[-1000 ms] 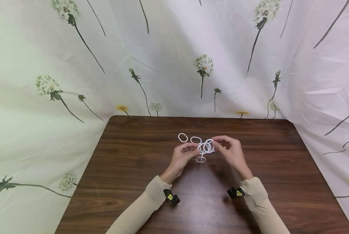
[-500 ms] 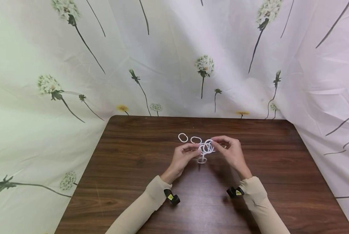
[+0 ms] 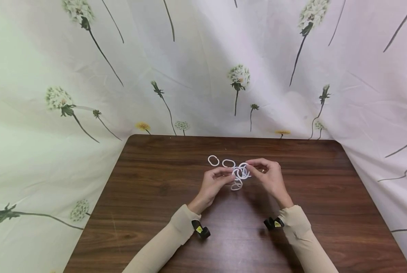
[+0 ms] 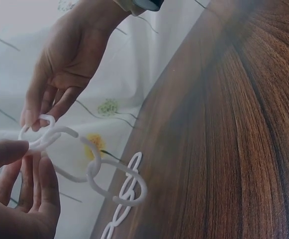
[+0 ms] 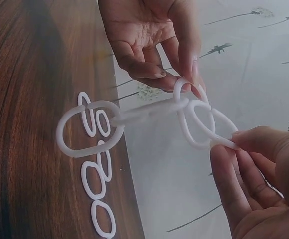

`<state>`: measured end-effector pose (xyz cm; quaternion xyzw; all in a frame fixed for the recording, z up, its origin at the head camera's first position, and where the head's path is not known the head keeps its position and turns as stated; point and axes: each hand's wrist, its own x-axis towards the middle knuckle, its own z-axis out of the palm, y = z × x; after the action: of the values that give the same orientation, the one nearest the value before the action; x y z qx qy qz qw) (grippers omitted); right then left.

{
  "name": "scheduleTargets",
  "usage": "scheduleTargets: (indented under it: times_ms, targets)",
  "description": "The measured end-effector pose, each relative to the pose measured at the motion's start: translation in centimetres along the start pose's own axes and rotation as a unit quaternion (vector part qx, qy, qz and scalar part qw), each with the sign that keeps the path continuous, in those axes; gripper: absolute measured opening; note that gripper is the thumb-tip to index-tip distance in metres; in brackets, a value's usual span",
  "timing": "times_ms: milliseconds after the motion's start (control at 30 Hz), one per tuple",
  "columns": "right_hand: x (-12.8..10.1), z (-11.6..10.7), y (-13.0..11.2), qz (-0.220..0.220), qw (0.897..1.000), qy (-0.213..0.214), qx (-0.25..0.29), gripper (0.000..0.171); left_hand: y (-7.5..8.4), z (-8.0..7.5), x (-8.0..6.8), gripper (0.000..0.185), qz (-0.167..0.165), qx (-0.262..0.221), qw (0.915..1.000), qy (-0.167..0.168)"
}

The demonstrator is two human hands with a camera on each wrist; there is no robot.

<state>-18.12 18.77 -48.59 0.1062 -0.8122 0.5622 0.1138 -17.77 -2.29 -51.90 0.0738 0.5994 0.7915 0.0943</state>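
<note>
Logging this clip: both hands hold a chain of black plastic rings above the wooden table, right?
Not quite: the chain of rings is white, not black, as the head view shows. The left hand and right hand do hold it above the wooden table.

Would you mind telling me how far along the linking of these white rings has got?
Done: several white rings already hang joined as a chain. In hand: the left hand and right hand each pinch a ring at the chain's top end, above the table. Left: at least two loose rings lie unjoined on the wood behind the hands.
</note>
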Motion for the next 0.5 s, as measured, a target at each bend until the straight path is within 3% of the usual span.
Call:
scheduleTargets:
  times_ms: [500]
  targets:
    - [-0.11, 0.13, -0.47, 0.013, 1.000, 0.013, -0.005, 0.016, 0.03, -0.10, -0.14, 0.032, 0.004, 0.010, 0.9999, 0.000]
